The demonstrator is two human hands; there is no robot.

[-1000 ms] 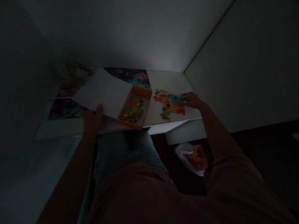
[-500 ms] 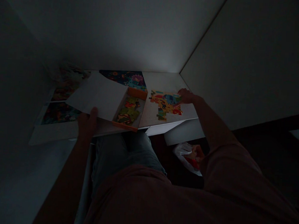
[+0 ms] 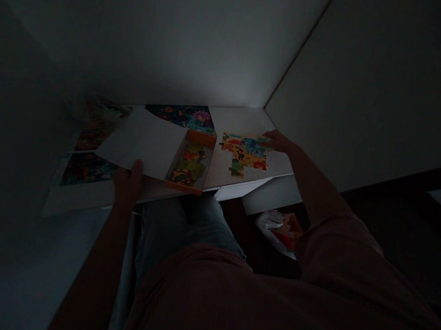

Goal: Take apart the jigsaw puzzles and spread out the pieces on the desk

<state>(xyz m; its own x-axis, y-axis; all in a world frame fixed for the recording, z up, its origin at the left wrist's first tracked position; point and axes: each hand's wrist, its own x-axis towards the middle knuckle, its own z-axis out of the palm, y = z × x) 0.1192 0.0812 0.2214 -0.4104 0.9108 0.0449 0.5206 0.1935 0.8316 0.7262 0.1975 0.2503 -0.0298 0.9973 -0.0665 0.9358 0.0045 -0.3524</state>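
In the dim head view a partly joined jigsaw puzzle (image 3: 249, 149), with bright cartoon pictures, lies on the white desk (image 3: 241, 118). At its upper right corner my right hand (image 3: 278, 141) has thumb and fingers closed on a puzzle piece, mostly covered by the fingers. My left hand (image 3: 128, 182) grips the near edge of a blank white sheet (image 3: 144, 141), thumb on top and fingers underneath. Against the sheet's right side sits an open orange box (image 3: 184, 186), slightly over the desk's front edge. Loose green and red puzzle pieces (image 3: 189, 166) fill its bottom.
Dark colourful picture sheets (image 3: 193, 117) lie behind the box, with another printed sheet (image 3: 87, 169) at the left. Crumpled clear plastic (image 3: 88, 106) sits at the back left. Beneath the desk are an open drawer (image 3: 268, 194) and a plastic bag (image 3: 276, 232). Walls border the desk.
My right thumb has moved up towards the fingers at the puzzle's upper right corner. My left hand, the white sheet and the box stay nearly in place.
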